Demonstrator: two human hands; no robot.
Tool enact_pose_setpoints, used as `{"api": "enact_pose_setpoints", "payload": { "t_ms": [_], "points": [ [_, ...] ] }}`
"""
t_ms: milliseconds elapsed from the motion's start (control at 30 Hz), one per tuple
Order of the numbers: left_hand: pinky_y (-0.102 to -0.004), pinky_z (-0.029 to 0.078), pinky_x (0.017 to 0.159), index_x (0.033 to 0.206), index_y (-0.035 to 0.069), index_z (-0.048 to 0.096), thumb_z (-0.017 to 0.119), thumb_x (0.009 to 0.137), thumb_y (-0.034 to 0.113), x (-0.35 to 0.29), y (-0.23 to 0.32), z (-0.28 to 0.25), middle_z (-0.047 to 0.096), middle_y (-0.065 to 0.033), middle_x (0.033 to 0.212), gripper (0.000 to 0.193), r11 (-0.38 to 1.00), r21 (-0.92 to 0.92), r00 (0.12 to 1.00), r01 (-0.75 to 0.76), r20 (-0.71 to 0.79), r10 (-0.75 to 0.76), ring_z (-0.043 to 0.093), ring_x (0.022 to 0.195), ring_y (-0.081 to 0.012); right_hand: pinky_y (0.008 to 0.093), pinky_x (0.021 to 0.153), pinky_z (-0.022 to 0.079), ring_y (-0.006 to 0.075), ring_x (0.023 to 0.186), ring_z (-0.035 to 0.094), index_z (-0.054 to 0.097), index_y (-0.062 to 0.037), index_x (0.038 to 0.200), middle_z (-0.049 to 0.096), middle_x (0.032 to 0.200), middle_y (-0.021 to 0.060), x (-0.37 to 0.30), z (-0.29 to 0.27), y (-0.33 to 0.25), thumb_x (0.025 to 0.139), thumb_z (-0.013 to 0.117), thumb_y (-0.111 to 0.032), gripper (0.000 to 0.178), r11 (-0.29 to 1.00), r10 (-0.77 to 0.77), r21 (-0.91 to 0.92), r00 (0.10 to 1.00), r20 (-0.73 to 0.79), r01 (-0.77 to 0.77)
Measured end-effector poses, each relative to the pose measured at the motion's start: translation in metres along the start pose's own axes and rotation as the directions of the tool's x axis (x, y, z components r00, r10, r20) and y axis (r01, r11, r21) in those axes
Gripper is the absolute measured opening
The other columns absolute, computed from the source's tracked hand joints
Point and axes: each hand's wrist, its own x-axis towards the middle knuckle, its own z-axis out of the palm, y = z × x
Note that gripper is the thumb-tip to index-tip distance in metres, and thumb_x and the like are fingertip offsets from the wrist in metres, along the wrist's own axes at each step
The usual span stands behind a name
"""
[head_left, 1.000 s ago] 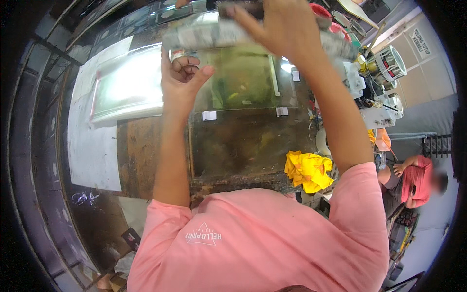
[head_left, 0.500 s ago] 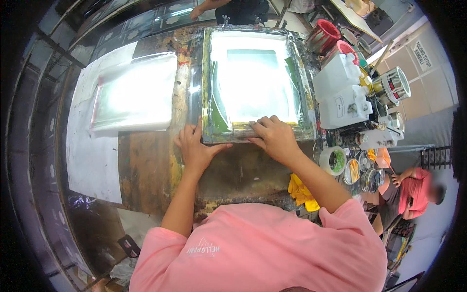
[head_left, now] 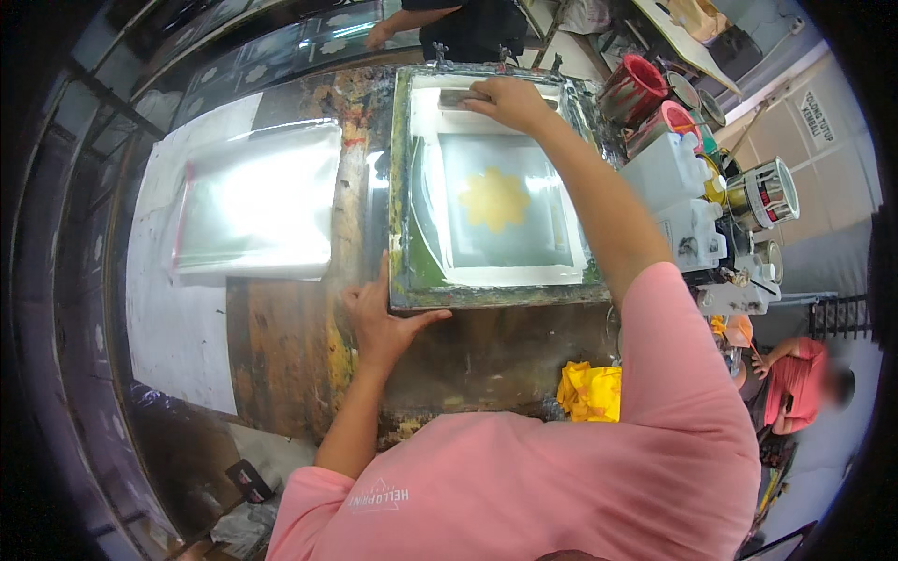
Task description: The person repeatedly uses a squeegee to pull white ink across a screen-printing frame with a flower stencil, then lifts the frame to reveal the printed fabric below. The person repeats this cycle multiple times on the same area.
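Observation:
A printing screen (head_left: 510, 296) lies flat on the worktable, its frame smeared with paint. A yellow flower shape (head_left: 493, 199) shows through the pale mesh at its middle. My right hand (head_left: 510, 103) reaches across to the far end of the screen and grips a squeegee (head_left: 456, 98), partly hidden under the fingers. At the near left corner of the frame rests my left hand (head_left: 379, 324), fingers and thumb spread along the two edges. To the left sits a stack of glossy clear plastic sheets (head_left: 257, 210).
White paper (head_left: 178, 332) lies under the plastic stack. Paint cans (head_left: 633, 86) and white jugs (head_left: 669, 173) crowd the right edge. A yellow cloth (head_left: 590, 391) lies near my right side. One person (head_left: 472, 28) is beyond the table, another (head_left: 793, 379) at far right.
My right hand has moved with the squeegee from the near end of the screen to its far end. The yellow flower now shows in the mesh. My left hand stays at the corner.

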Motion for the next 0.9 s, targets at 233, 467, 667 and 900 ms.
{"api": "enact_pose_setpoints", "payload": {
  "t_ms": [233, 467, 667, 900],
  "points": [
    [-0.0429, 0.04, 0.096, 0.153, -0.004, 0.055, 0.095, 0.059, 0.068, -0.003, -0.005, 0.004, 0.072, -0.0106, 0.094, 0.125, 0.998, -0.014, 0.997, -0.061, -0.05, 0.06, 0.06, 0.093, -0.0282, 0.0498, 0.078, 0.058, 0.0316, 0.099, 0.071, 0.078, -0.0251, 0.109, 0.071, 0.099, 0.0079, -0.079, 0.013, -0.048, 0.097, 0.068, -0.054, 0.033, 0.995, 0.056, -0.075, 0.997, -0.059, -0.06],
    [-0.048, 0.045, 0.095, 0.15, -0.003, 0.058, 0.1, 0.06, 0.055, -0.003, -0.002, 0.003, 0.074, -0.0172, 0.104, 0.115, 0.993, -0.092, 0.994, -0.075, -0.085, 0.067, 0.061, 0.095, -0.036, 0.0512, 0.073, 0.061, 0.0363, 0.095, 0.074, 0.065, -0.0078, 0.116, 0.073, 0.097, 0.0165, -0.209, -0.049, -0.169, 0.102, 0.062, -0.055, 0.049, 0.988, 0.146, -0.068, 0.972, 0.186, -0.135],
    [-0.0478, 0.04, 0.117, 0.154, -0.007, 0.051, 0.097, 0.079, 0.035, 0.013, 0.035, -0.011, 0.065, -0.0212, 0.142, 0.098, 0.651, -0.748, 0.986, 0.126, 0.02, -0.168, 0.057, 0.133, -0.0316, 0.0544, 0.094, 0.054, 0.0374, 0.104, 0.067, 0.066, -0.0033, 0.114, 0.068, 0.104, 0.0178, -0.223, -0.111, -0.199, 0.099, 0.067, -0.048, 0.047, 0.997, 0.057, -0.037, 0.994, -0.091, -0.061],
    [-0.0501, 0.023, 0.128, 0.164, -0.007, 0.032, 0.083, 0.093, 0.036, 0.058, 0.051, -0.028, 0.035, -0.0275, 0.168, 0.097, 0.788, -0.58, 0.961, -0.208, -0.272, 0.053, 0.037, 0.153, -0.0399, 0.0508, 0.094, 0.043, 0.0326, 0.088, 0.064, 0.069, -0.0069, 0.092, 0.065, 0.086, 0.0126, -0.153, -0.169, -0.189, 0.094, 0.071, -0.05, 0.043, 0.98, -0.062, -0.195, 0.856, -0.513, -0.046]
  ]
}}
